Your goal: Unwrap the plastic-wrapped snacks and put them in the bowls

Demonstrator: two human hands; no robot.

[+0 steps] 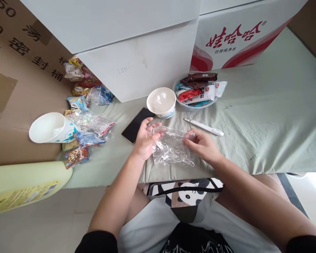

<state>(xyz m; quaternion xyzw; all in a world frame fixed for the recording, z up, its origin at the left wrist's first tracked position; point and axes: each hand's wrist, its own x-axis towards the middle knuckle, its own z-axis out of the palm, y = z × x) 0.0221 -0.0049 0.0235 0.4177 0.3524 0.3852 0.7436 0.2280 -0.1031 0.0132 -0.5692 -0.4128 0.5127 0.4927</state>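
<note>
Between my two hands hangs a clear plastic bag [172,149], crinkled and see-through, with its upper edge stretched sideways. My left hand [146,140] grips the bag's left side, thumb across the film and the other fingers behind it. At the opposite corner, my right hand [200,144] pinches the film between thumb and fingers. A white paper bowl [162,102] with a blue pattern stands just beyond the bag, with something clear inside. The black phone [137,125] lies left of the bowl. To the right rests a white craft knife [204,127].
A clear round tub [196,104] holds several wrapped snacks. At left, a paper cup [52,129] lies tilted beside a heap of packaged snacks [92,121]. White boxes [147,63] stand behind, a brown carton [23,105] at left, and a yellow bottle [28,184] near the front-left edge.
</note>
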